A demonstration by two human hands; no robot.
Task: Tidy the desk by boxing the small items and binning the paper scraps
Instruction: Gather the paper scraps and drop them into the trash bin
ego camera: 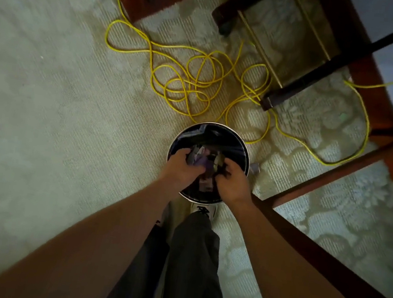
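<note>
Carpet (50, 81), yellow cable (191, 83) behind bin (214, 125); left hand (178, 165) and right hand (236, 181) both clutch paper scraps (201, 160) over its mouth, likely so nothing spills

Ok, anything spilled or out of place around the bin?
Yes: what looks like a stray scrap lies on the carpet right of the bin. A yellow cable sprawls in tangled loops beyond it. The left hand and right hand hold scraps over the bin.

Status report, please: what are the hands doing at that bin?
Left hand and right hand both gripping paper scraps, over the round bin. Likely stray scrap on carpet beside bin. Yellow cable loops beyond, not in the way.
</note>
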